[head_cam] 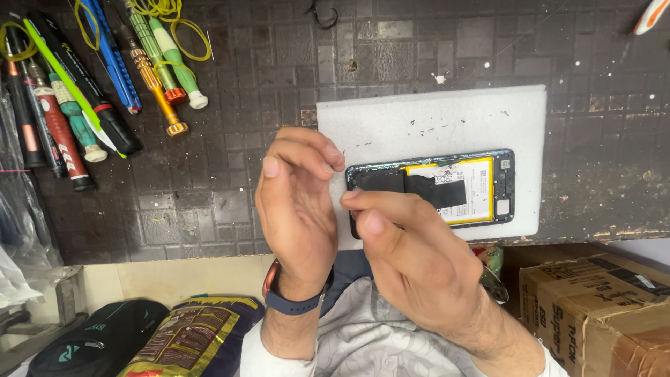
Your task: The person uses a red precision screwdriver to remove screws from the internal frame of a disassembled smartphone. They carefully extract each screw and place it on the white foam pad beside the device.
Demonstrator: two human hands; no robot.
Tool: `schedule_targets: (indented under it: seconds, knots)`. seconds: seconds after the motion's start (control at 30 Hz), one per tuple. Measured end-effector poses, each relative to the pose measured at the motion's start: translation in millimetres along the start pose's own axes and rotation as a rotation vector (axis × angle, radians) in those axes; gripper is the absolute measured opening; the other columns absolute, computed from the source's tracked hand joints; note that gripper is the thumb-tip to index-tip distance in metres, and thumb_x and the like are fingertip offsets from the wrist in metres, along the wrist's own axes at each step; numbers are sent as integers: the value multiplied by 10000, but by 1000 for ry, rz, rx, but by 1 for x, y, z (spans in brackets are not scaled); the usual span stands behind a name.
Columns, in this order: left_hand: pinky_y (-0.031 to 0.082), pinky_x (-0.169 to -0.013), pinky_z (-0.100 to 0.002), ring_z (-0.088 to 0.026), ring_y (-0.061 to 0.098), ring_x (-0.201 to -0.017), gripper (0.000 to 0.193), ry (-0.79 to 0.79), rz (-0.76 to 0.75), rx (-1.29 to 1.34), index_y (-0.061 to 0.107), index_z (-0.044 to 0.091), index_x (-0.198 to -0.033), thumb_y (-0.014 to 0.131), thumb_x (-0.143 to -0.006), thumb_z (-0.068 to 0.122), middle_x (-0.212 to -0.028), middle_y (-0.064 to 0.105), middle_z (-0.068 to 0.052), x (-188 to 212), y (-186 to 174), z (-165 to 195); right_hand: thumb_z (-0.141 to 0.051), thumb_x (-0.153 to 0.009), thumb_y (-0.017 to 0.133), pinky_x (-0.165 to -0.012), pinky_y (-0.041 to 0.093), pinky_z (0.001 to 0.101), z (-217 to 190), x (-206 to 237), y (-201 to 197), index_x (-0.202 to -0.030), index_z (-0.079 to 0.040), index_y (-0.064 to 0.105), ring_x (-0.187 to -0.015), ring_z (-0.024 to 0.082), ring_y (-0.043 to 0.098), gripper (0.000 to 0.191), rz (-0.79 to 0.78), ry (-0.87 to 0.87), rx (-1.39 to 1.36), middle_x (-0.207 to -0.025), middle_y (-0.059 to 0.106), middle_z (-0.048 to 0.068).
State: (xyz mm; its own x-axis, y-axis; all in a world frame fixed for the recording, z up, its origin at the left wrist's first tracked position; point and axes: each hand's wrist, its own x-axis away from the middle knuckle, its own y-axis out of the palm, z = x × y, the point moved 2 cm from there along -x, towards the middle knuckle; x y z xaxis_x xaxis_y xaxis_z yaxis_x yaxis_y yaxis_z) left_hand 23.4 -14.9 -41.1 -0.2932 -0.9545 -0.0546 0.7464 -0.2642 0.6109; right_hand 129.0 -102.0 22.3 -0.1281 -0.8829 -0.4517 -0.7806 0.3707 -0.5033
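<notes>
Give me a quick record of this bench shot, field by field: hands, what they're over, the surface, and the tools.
left hand: left hand, fingers curled, wristband on the wrist
right hand: right hand, fingertips at the phone's near end
grip: cannot tell if either hand pinches anything
phone: opened phone, back off, yellow battery and black strip showing
pad: white foam sheet under the phone
surface: dark tiled mat
tools: screwdrivers, upper left

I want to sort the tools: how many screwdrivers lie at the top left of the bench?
About 8, though overlap may hide some: three dark and red-handled ones at the far left, a black one, a blue one, an orange one and two green ones fanned toward the centre.
</notes>
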Motion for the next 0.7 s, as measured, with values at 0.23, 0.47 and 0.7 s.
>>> schedule_targets:
  seconds: [0.23, 0.47, 0.7]
  knots:
    - [425, -885, -329, -187, 488, -912, 441, 4, 5, 42, 519, 3, -954, 334, -1220, 302, -1029, 522, -130, 1, -2, -2, 24, -902, 813, -805, 667, 293, 1, -12, -9, -1201, -78, 631, -986, 225, 745, 364, -50, 48, 65, -1085, 668, 113]
    - [422, -882, -330, -189, 489, -898, 462, -1, 11, 67, 500, 12, -947, 305, -1225, 326, -1004, 521, -123, -1, -2, -2, 58, -833, 773, -939, 692, 409, 1, -39, -30, -907, 11, 664, -994, 247, 768, 140, -193, 31, -191, -1058, 706, 135]
    - [421, -883, -334, -189, 486, -895, 458, -5, 16, 74, 497, 18, -945, 298, -1222, 324, -998, 519, -120, -2, -1, -1, -31, -836, 817, -826, 682, 377, 3, -49, -29, -950, 39, 703, -930, 276, 743, 175, -212, -120, -104, -949, 657, 130]
